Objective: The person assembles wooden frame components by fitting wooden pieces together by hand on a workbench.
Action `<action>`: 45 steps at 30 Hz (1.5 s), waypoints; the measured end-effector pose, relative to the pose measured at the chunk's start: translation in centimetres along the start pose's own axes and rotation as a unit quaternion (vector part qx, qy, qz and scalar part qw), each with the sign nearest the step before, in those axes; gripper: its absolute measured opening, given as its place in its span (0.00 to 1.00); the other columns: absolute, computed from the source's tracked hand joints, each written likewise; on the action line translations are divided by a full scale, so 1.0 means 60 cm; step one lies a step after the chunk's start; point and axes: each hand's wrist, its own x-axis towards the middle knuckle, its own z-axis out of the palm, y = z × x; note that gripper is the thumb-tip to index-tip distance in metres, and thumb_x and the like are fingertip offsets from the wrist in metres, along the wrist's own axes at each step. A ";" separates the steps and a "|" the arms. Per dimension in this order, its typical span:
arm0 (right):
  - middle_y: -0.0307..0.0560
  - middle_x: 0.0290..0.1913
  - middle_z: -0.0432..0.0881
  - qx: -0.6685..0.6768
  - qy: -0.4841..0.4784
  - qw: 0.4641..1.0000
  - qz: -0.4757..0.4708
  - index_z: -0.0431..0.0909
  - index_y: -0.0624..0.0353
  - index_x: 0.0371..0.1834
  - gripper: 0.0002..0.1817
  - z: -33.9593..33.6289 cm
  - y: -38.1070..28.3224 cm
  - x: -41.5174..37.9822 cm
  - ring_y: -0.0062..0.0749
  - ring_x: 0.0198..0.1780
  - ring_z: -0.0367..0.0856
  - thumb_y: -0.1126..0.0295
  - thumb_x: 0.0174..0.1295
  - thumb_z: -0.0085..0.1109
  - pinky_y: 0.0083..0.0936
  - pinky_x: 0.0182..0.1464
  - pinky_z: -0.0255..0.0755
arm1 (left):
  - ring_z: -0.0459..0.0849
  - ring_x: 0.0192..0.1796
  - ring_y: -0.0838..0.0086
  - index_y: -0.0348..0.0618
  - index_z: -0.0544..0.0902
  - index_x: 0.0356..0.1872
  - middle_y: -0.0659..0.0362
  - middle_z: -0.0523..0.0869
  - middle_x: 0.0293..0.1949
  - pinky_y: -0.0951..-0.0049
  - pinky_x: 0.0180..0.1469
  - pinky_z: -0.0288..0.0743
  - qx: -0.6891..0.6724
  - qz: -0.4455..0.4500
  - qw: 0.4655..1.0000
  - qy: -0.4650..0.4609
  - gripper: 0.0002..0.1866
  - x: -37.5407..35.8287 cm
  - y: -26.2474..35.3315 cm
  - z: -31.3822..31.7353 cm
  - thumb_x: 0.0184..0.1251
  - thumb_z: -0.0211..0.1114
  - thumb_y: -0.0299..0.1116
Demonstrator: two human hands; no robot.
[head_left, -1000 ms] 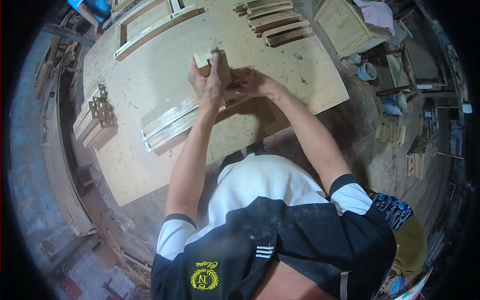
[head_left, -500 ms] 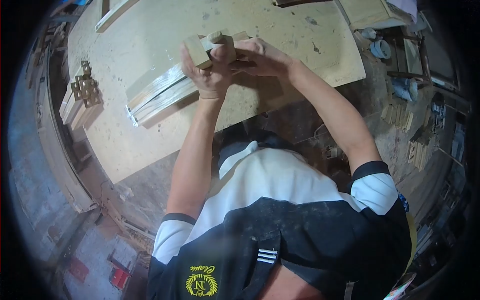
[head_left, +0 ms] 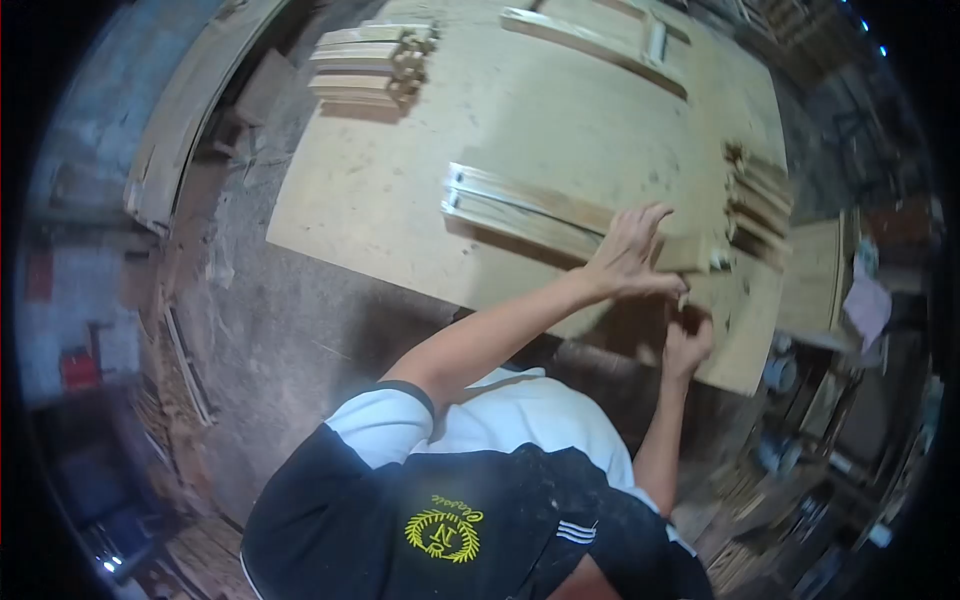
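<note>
A narrow bundle of pale wooden strips (head_left: pixel 540 218) lies on the wooden tabletop, its left end wrapped in something shiny. My left hand (head_left: pixel 630 255) is in front of the bundle's right part, one finger raised and others stretched toward my right hand. Just below the bundle's right end is my right hand (head_left: pixel 688 338), its fingers curled in a pinch. The fingertips of both hands meet at a small pale piece (head_left: pixel 683 298), too small to name. Beyond my left hand, a wooden block (head_left: pixel 695 252) shows at the bundle's right end.
A stack of wooden strips (head_left: pixel 365 70) lies at the table's far left, another stack (head_left: pixel 757 205) at its right. A joined wooden frame (head_left: pixel 590 42) rests at the back. A wooden cabinet (head_left: pixel 812 275) stands beyond the right edge, a pink cloth (head_left: pixel 868 305) beside it.
The view has swung, so the table and bundle appear farther right. My hands have left the block on top of the bundle and come together near its right end, lower down.
</note>
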 end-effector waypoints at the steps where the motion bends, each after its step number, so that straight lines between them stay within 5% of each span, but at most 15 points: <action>1: 0.40 0.35 0.83 -0.019 -0.035 0.998 0.040 0.81 0.64 0.42 0.13 0.005 -0.043 -0.018 0.22 0.36 0.79 0.72 0.58 0.74 0.21 0.42 0.75 | 0.69 0.66 0.45 0.39 0.64 0.71 0.41 0.70 0.66 0.51 0.68 0.62 -0.005 -0.006 1.000 0.030 0.57 -0.020 -0.004 -0.039 0.42 0.81 0.60; 8: 0.40 0.33 0.84 0.048 -0.200 0.978 -0.048 0.82 0.63 0.41 0.13 0.291 -0.201 0.029 0.21 0.36 0.82 0.72 0.56 0.75 0.20 0.41 0.77 | 0.68 0.69 0.50 0.38 0.67 0.69 0.45 0.70 0.66 0.54 0.71 0.62 0.133 -0.103 0.979 0.115 0.47 -0.232 -0.110 -0.385 0.49 0.81 0.46; 12: 0.45 0.35 0.84 0.073 -0.288 0.949 -0.107 0.81 0.64 0.45 0.17 0.536 -0.280 0.106 0.27 0.36 0.83 0.71 0.55 0.75 0.23 0.41 0.78 | 0.70 0.68 0.52 0.40 0.68 0.68 0.47 0.71 0.65 0.57 0.70 0.66 0.095 -0.348 0.912 0.193 0.41 -0.331 -0.131 -0.536 0.52 0.78 0.35; 17: 0.61 0.55 0.77 -0.038 -0.285 0.884 -0.370 0.73 0.60 0.62 0.33 0.830 -0.343 0.190 0.52 0.57 0.77 0.61 0.52 0.72 0.42 0.59 0.75 | 0.73 0.65 0.53 0.36 0.71 0.63 0.46 0.74 0.62 0.58 0.68 0.67 0.248 -0.263 0.888 0.284 0.34 -0.378 -0.147 -0.637 0.55 0.76 0.31; 21: 0.63 0.57 0.73 -0.182 -0.281 0.895 -0.296 0.67 0.58 0.66 0.37 0.951 -0.358 0.206 0.59 0.59 0.75 0.63 0.52 0.68 0.45 0.62 0.72 | 0.74 0.64 0.53 0.34 0.75 0.59 0.45 0.76 0.60 0.58 0.68 0.67 0.238 -0.258 0.870 0.347 0.30 -0.396 -0.131 -0.647 0.55 0.75 0.29; 23: 0.63 0.56 0.72 -0.214 -0.278 0.899 -0.261 0.66 0.58 0.67 0.37 0.971 -0.365 0.205 0.60 0.58 0.75 0.65 0.52 0.67 0.45 0.62 0.72 | 0.77 0.62 0.55 0.33 0.75 0.59 0.46 0.78 0.58 0.60 0.66 0.69 0.230 -0.269 0.866 0.353 0.28 -0.412 -0.122 -0.634 0.57 0.74 0.29; 28: 0.59 0.43 0.74 -0.189 -0.318 0.875 -0.313 0.75 0.63 0.36 0.17 0.939 -0.375 0.193 0.57 0.49 0.76 0.66 0.47 0.66 0.47 0.52 0.72 | 0.83 0.51 0.67 0.31 0.76 0.59 0.50 0.83 0.53 0.68 0.56 0.77 -0.038 -0.380 0.835 0.397 0.21 -0.402 -0.133 -0.607 0.71 0.65 0.34; 31: 0.55 0.37 0.71 -0.127 -0.202 0.843 -0.481 0.72 0.60 0.32 0.15 0.866 -0.408 0.111 0.52 0.41 0.73 0.67 0.44 0.66 0.45 0.44 0.69 | 0.82 0.56 0.64 0.34 0.71 0.66 0.48 0.81 0.56 0.66 0.60 0.75 -0.272 -0.426 0.783 0.362 0.32 -0.323 -0.168 -0.627 0.76 0.55 0.52; 34: 0.47 0.32 0.70 -0.139 -0.207 0.793 -0.556 0.73 0.54 0.32 0.16 0.784 -0.398 0.040 0.45 0.38 0.71 0.72 0.40 0.70 0.39 0.42 0.66 | 0.77 0.65 0.59 0.37 0.64 0.73 0.46 0.79 0.60 0.60 0.66 0.69 -0.502 -0.410 0.693 0.314 0.46 -0.222 -0.228 -0.647 0.73 0.39 0.71; 36: 0.46 0.33 0.71 -0.162 -0.234 0.762 -0.582 0.74 0.54 0.35 0.19 0.724 -0.379 -0.010 0.43 0.40 0.72 0.70 0.39 0.72 0.40 0.44 0.67 | 0.76 0.64 0.59 0.33 0.63 0.72 0.44 0.77 0.61 0.59 0.69 0.66 -0.632 -0.335 0.634 0.295 0.52 -0.149 -0.244 -0.648 0.69 0.36 0.77; 37: 0.46 0.35 0.73 -0.185 -0.249 0.739 -0.597 0.75 0.54 0.37 0.20 0.696 -0.367 -0.030 0.43 0.42 0.73 0.69 0.39 0.74 0.38 0.46 0.68 | 0.80 0.54 0.58 0.26 0.65 0.67 0.43 0.79 0.55 0.58 0.63 0.73 -0.641 -0.330 0.631 0.288 0.54 -0.124 -0.241 -0.646 0.67 0.39 0.78; 40: 0.48 0.39 0.76 -0.152 -0.373 0.746 -0.530 0.79 0.58 0.46 0.22 0.598 -0.363 -0.067 0.44 0.43 0.77 0.64 0.46 0.71 0.38 0.47 0.70 | 0.83 0.44 0.57 0.25 0.68 0.57 0.45 0.80 0.45 0.58 0.49 0.81 -0.665 -0.359 0.619 0.214 0.51 -0.141 -0.304 -0.600 0.67 0.44 0.77; 42: 0.50 0.41 0.77 -0.090 -0.328 0.845 -0.414 0.78 0.59 0.46 0.26 0.553 -0.346 -0.060 0.45 0.43 0.78 0.59 0.45 0.74 0.39 0.48 0.71 | 0.83 0.41 0.58 0.28 0.70 0.54 0.47 0.80 0.41 0.59 0.43 0.83 -0.681 -0.377 0.600 0.186 0.48 -0.137 -0.286 -0.582 0.67 0.47 0.76; 45: 0.53 0.49 0.81 -0.054 -0.347 0.928 -0.126 0.75 0.63 0.58 0.39 0.509 -0.301 -0.040 0.43 0.49 0.80 0.51 0.46 0.78 0.40 0.52 0.74 | 0.84 0.43 0.60 0.33 0.71 0.55 0.48 0.82 0.41 0.59 0.44 0.83 -0.630 -0.369 0.664 0.159 0.44 -0.106 -0.247 -0.557 0.68 0.50 0.73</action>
